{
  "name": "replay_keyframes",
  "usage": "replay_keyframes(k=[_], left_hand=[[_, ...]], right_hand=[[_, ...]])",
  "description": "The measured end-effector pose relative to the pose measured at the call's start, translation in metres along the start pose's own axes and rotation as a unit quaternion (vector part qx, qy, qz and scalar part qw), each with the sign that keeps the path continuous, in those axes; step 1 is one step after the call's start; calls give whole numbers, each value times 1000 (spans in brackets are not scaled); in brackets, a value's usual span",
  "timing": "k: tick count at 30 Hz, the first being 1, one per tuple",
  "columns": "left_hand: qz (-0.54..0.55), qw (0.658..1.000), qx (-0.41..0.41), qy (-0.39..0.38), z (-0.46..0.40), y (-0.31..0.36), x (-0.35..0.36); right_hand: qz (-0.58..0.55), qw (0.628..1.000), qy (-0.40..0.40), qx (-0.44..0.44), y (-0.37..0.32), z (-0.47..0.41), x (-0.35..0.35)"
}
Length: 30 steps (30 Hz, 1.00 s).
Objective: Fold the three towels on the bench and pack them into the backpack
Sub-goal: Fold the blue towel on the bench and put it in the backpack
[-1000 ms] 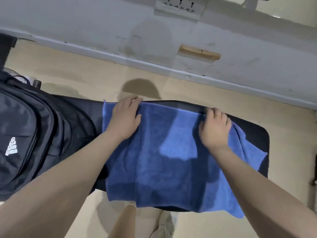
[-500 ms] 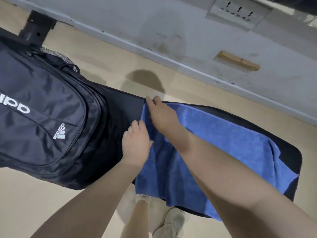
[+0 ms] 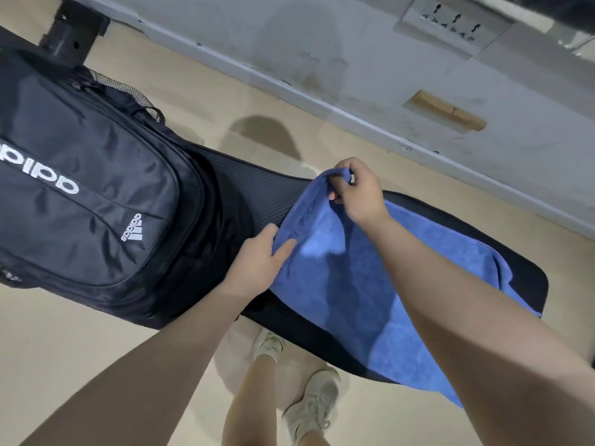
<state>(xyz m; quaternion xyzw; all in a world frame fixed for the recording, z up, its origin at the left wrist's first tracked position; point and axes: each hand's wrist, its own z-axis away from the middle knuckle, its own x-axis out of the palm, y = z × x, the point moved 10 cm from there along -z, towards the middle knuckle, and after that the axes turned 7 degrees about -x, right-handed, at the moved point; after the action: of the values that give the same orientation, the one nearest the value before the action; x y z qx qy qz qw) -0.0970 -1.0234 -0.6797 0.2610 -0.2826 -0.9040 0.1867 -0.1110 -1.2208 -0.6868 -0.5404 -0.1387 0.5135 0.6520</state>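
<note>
A blue towel (image 3: 360,284) lies spread over the right part of the black padded bench (image 3: 257,191), its right end hanging over the near edge. My right hand (image 3: 357,191) pinches the towel's far left corner and holds it lifted off the bench. My left hand (image 3: 260,259) grips the near left edge of the same towel, thumb on top. A black backpack (image 3: 83,194) with white lettering lies flat on the bench's left part, closed as far as I can see. I see only this one towel.
A grey wall (image 3: 370,53) with a socket plate (image 3: 450,24) runs along the far side. Beige floor surrounds the bench. My legs and light shoes (image 3: 309,403) stand in front of it. A black post (image 3: 74,30) rises at the far left.
Both hands went from pressing flat on the towel to gripping its left edge. The right hand has lifted the far left corner. My view has swung left, showing more of the backpack.
</note>
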Motion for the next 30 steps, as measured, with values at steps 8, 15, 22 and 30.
replay_keyframes(k=[8,15,22,30], left_hand=[[-185,977,-92,57,10,-15,-64],[-489,837,153,191,29,57,-7],[-458,865,203,-31,57,81,169],[-468,844,257,-42,109,75,331]], right_hand=[[18,994,-107,-17,-23,9,60],[131,986,-98,23,17,66,-13],[224,966,-4,131,116,134,-179],[280,946,-8,165,202,183,-290]])
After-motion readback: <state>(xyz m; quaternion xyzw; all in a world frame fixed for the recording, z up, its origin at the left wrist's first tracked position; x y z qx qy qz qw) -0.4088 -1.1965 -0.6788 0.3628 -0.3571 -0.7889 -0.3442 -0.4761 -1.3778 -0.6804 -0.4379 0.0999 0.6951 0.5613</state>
